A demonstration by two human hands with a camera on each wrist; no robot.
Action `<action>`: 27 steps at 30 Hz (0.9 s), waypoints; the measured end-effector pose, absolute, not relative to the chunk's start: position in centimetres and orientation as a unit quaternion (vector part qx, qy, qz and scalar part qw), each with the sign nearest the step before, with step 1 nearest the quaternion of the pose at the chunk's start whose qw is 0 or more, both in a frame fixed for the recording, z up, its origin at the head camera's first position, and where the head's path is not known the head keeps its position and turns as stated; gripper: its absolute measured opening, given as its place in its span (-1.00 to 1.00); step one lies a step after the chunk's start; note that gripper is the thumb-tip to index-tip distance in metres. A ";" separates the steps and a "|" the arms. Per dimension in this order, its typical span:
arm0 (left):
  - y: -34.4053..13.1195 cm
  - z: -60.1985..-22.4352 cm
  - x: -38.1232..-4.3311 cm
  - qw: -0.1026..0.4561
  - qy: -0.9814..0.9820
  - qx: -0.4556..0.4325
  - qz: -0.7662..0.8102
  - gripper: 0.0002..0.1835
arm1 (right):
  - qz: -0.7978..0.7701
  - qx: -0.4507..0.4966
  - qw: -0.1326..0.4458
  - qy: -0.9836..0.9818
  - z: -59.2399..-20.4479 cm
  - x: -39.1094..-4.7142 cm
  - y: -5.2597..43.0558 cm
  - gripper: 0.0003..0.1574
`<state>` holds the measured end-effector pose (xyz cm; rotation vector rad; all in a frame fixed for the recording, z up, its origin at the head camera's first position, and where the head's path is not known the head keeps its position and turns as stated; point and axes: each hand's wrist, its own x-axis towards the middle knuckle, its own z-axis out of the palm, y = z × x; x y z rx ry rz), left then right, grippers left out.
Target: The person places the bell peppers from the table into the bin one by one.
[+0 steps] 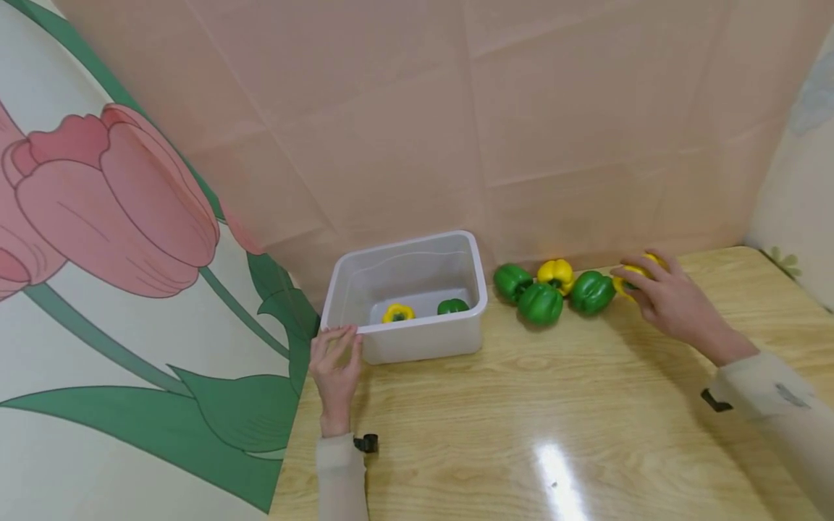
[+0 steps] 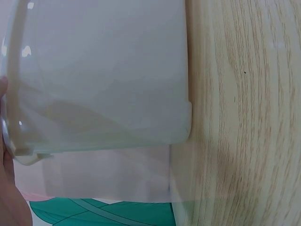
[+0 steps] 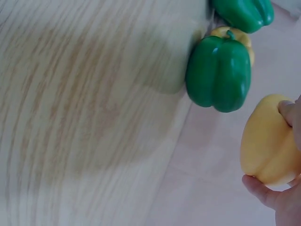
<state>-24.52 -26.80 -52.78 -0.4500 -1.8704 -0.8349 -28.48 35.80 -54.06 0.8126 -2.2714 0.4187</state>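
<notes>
My right hand (image 1: 674, 300) grips a yellow bell pepper (image 3: 268, 141) at the right end of a row of peppers; fingers and thumb are on either side of it. Just left of it is a green bell pepper (image 1: 591, 293). My left hand (image 1: 337, 365) holds the front-left rim of a light grey plastic bin (image 1: 423, 346), its fingers over the edge. Inside the bin lie a yellow bell pepper (image 1: 398, 312) and a green one (image 1: 452, 307), the latter partly hidden by the front wall. The bin's smooth side (image 2: 108, 75) fills much of the left wrist view.
Between the bin and my right hand, two more green peppers (image 1: 540, 304) and a yellow pepper (image 1: 556, 274) sit close together by the back wall. A pink sheet (image 1: 404, 130) covers that wall. The wooden table (image 1: 469, 434) stretches out in front.
</notes>
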 end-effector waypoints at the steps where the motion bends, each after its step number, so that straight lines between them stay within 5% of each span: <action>1: -26.8 -52.8 -24.5 0.498 -0.773 -0.186 -0.346 -0.73 | 0.159 0.316 0.345 -0.870 -53.9 -28.4 35.7 -0.42; 5: -26.7 -52.8 -24.6 0.502 -0.770 -0.187 -0.347 -0.72 | 0.165 0.330 0.368 -0.854 -53.3 -28.3 35.3 -0.30; 27: -26.8 -52.8 -24.7 0.502 -0.769 -0.188 -0.347 -0.73 | 0.190 0.331 0.389 -0.839 -49.6 -27.4 32.9 -0.34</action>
